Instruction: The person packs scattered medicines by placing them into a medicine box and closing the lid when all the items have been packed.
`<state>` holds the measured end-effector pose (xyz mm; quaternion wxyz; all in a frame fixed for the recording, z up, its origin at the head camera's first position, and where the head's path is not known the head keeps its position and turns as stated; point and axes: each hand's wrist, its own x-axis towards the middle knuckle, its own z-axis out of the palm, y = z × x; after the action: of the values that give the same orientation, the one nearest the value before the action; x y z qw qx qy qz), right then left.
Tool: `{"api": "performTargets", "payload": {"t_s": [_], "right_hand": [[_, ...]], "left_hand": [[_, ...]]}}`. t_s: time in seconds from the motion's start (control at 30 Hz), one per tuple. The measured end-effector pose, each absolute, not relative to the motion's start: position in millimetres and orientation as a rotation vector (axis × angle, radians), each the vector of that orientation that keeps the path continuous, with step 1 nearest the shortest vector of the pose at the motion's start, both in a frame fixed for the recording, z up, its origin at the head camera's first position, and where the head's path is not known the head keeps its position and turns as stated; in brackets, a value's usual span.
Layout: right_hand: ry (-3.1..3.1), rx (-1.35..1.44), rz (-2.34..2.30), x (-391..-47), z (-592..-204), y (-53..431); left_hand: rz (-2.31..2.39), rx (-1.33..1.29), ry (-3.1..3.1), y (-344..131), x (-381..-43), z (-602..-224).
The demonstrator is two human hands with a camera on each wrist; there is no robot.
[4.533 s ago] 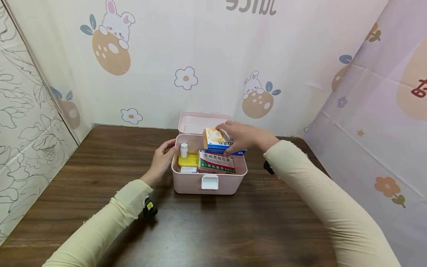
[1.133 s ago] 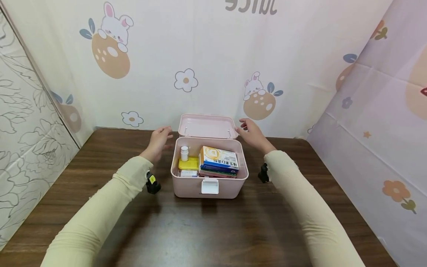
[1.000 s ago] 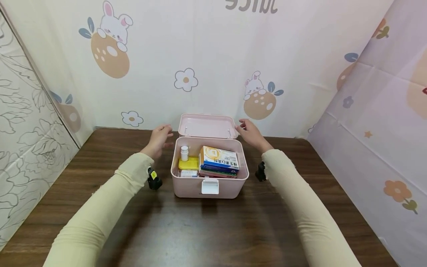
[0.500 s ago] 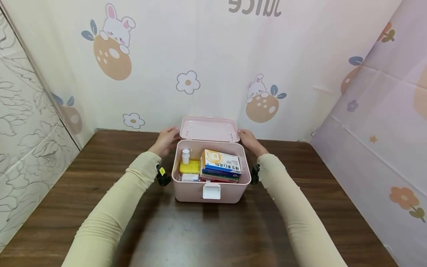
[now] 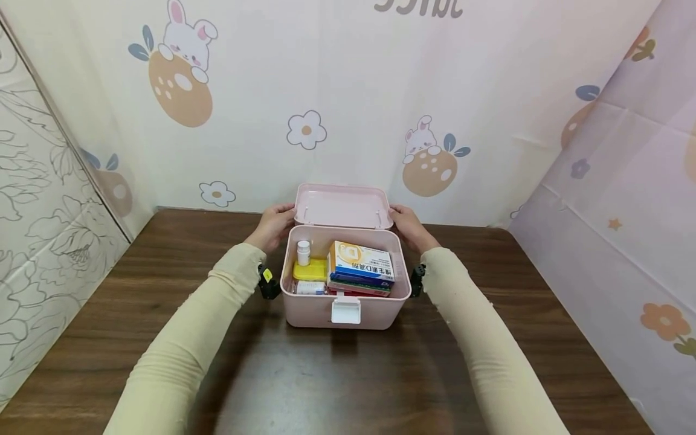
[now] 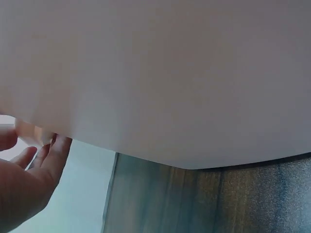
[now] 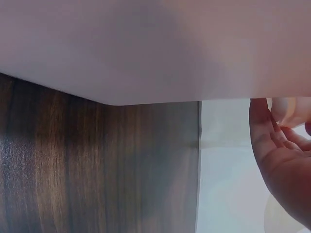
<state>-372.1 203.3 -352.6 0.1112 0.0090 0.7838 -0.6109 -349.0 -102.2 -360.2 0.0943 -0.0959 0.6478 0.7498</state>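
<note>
A pink storage box stands on the table in the head view, its lid tipped back. My left hand holds the lid's left edge, and my right hand holds its right edge; the fingers are partly hidden behind it. Inside lie a blue, white and orange medicine box on other cartons, a white bottle, a yellow case and a small white pack. Both wrist views are mostly filled by the storage box's side, with the left hand and right hand at the frame edges.
A white latch hangs at the box's front. The dark wooden table ends at a printed curtain just behind the lid. More curtain stands along the right side.
Earlier the right hand set the blue, white and orange medicine box down on the cartons and let go. Both hands then moved to the lid's sides and took hold there.
</note>
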Motion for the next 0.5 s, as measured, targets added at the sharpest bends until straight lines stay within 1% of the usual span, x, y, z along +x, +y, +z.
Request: {"api": "performTargets", "payload": {"t_s": [0.3, 0.5], "right_hand": [[2.289, 0.085, -1.896, -373, -347, 203], [2.280, 0.074, -1.992, -372, -342, 203]], "left_hand": [[2.251, -0.236, 1.929, -102, -352, -353], [2.282, -0.182, 1.937, -104, -352, -347]]}}
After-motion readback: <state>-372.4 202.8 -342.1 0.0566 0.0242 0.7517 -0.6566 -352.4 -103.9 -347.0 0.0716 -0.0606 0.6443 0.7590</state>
